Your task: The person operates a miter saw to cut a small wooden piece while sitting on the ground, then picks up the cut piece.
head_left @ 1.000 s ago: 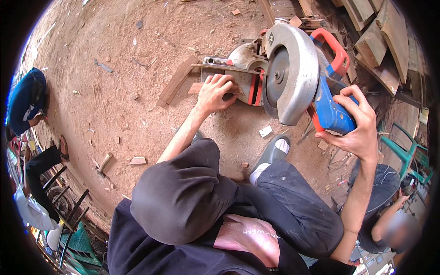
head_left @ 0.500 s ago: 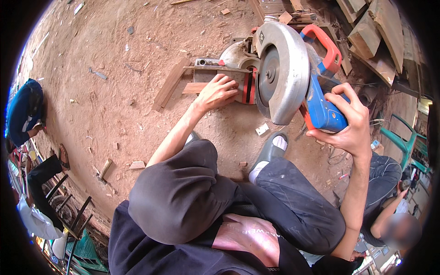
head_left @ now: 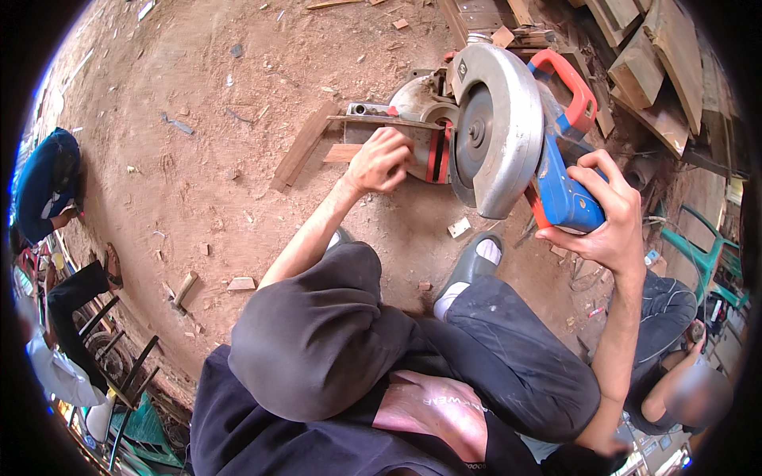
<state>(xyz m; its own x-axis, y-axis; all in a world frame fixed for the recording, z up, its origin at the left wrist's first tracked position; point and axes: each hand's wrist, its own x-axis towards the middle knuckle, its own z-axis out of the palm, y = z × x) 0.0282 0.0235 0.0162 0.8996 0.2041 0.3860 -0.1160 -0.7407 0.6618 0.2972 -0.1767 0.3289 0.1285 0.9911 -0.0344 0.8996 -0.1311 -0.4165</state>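
A mitre saw (head_left: 500, 127) stands on the ground before me, its round blade beneath a grey metal guard and its head raised. My right hand (head_left: 607, 210) is wrapped round the saw's blue handle (head_left: 570, 197). A thin wooden strip (head_left: 373, 120) lies along the fence, left of the blade. Just below this strip, over the saw's table, my left hand (head_left: 382, 160) has its fingers curled in; whatever they may hold is hidden. Left of that hand, the end of a short wooden piece (head_left: 341, 153) shows beside the saw's base.
A loose board (head_left: 303, 147) lies left of the saw. Stacked timber (head_left: 655, 71) rises at the far right. A hammer (head_left: 184, 292) and wood scraps lie on the dirt floor. One person (head_left: 683, 389) sits at right near a green chair (head_left: 702, 250); others are at left.
My left hand's fingers have curled in from a flatter spread, and the hand sits slightly lower against the strip. My right hand keeps its hold; the whole view has shifted slightly.
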